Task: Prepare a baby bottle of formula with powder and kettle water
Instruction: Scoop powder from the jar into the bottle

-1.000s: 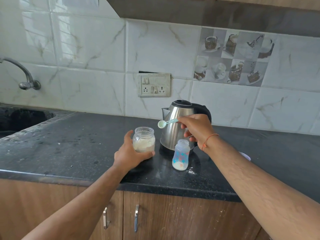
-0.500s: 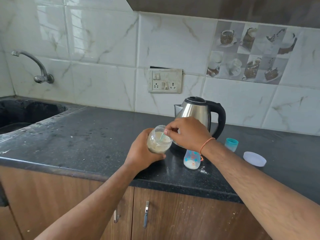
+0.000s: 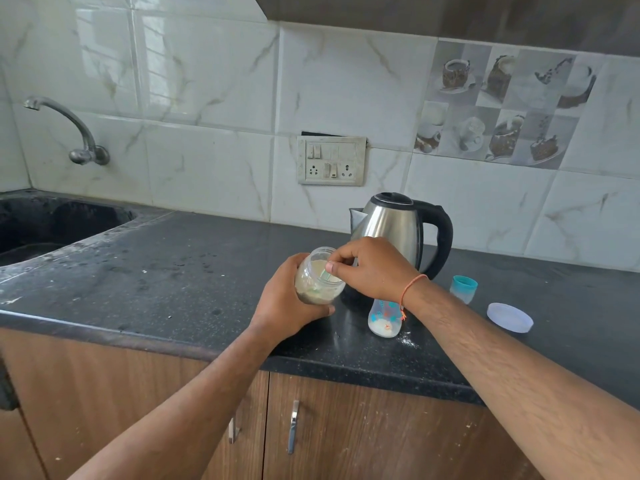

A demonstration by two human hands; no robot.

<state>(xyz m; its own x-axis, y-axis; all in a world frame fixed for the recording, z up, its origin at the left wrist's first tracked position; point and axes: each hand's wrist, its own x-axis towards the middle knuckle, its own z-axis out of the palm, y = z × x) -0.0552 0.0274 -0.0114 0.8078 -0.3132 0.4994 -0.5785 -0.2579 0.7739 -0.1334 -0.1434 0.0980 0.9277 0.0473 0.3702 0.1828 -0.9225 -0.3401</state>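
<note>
Currently left hand [image 3: 289, 303] is gripping the tilted powder jar [image 3: 320, 276]; right hand [image 3: 372, 268] is pinching the scoop [image 3: 325, 274] inside. Advice: level it, keep over the jar.

Black speckled countertop [image 3: 173, 271] runs across, dusty, pale crumbs scattered. Dark sink [image 3: 41, 223] sunk into its far left corner. Metal tap [image 3: 74, 133] mounted on wall above sink, spout curving left. White marble-look wall tiles [image 3: 207, 98] behind; decorative tile panel [image 3: 502, 105] with cups and cakes at upper right. Switch and socket plate [image 3: 331, 161] on wall, mid-frame. Dark underside of overhead cabinet [image 3: 450, 15] at top. Brown wood-grain cabinet doors [image 3: 363, 434] below counter, two metal handles [image 3: 293, 426] near the door seam, white specks on the wood.
</note>
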